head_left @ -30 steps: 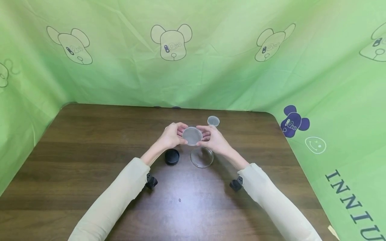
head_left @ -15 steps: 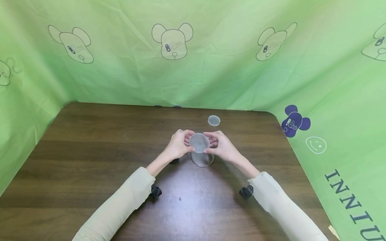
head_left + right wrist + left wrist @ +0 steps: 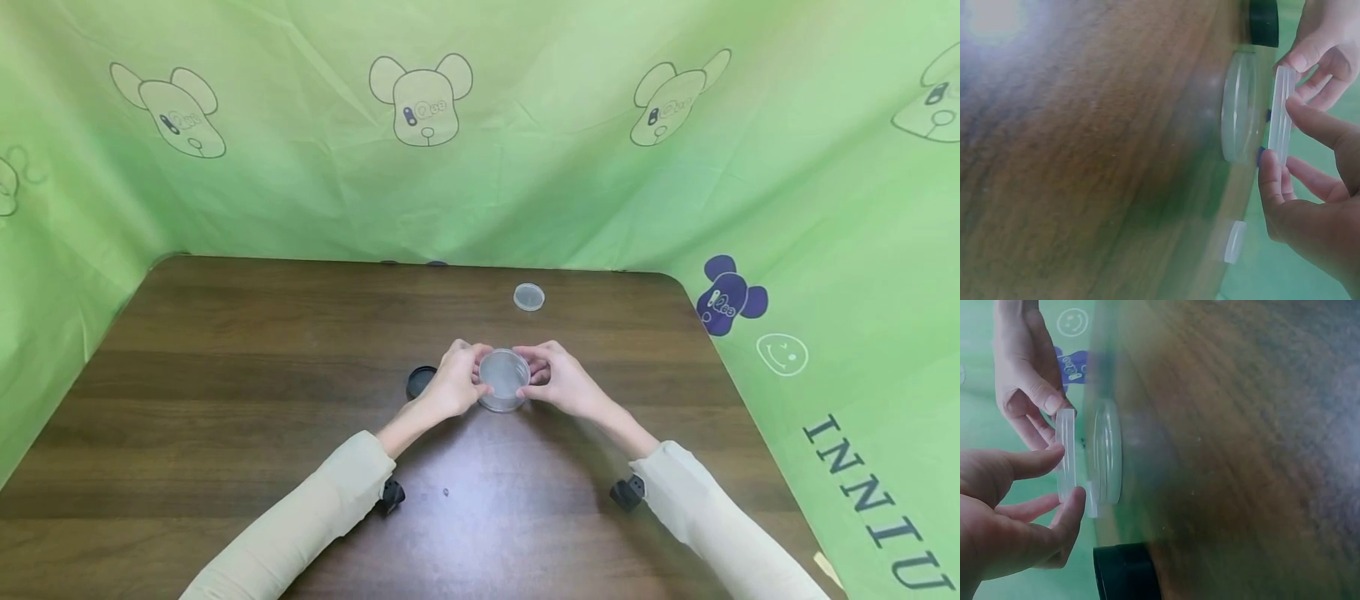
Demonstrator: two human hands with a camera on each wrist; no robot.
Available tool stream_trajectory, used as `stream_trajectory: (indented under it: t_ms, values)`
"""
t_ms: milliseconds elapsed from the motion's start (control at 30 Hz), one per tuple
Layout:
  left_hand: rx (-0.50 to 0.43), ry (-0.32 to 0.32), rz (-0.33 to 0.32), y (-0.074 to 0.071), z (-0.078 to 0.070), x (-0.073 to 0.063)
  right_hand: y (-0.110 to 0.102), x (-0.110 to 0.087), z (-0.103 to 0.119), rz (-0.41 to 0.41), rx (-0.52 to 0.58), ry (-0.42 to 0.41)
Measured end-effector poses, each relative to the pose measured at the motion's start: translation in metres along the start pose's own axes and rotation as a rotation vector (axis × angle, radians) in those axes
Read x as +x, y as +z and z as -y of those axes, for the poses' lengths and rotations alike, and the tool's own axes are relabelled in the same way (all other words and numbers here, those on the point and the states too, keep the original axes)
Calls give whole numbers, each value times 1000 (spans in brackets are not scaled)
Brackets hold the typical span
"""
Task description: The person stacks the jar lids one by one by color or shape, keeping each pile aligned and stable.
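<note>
Both hands hold a clear round petri dish [image 3: 504, 371] between them, level, by its opposite edges. My left hand [image 3: 453, 379] pinches its left edge with thumb and fingertips; my right hand [image 3: 564, 379] pinches the right edge the same way. Right below is a wider clear petri dish [image 3: 1109, 453], lying flat on the table and mostly hidden by the held one in the head view. Both wrist views show a narrow gap between the two dishes. A black round container [image 3: 420, 380] stands just left of my left hand, partly covered by it.
A smaller clear petri dish [image 3: 528, 297] lies toward the back edge of the brown wooden table [image 3: 247, 333]. A tiny speck [image 3: 446, 492] is on the tabletop nearer the front. Green printed cloth [image 3: 525, 167] hangs around the back and sides.
Both hands have brought the held petri dish toward the body and slightly right, from beyond the wider dish to over it. The black container went behind the left hand and partly shows again.
</note>
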State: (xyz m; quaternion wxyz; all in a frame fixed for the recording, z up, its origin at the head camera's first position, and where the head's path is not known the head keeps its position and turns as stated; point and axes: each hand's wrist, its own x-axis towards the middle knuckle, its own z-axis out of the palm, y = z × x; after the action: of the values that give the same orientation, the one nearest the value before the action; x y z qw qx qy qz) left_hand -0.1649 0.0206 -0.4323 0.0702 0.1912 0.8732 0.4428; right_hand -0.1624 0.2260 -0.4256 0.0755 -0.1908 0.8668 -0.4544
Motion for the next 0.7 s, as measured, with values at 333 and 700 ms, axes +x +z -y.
stream_trajectory:
  t_ms: [333, 700]
  values:
    - [98, -13, -3, 9, 0, -3, 4, -2, -10, 2, -11, -23]
    - [135, -5, 10, 12, 0, -2, 7, -3, -15, -8, -51, -35]
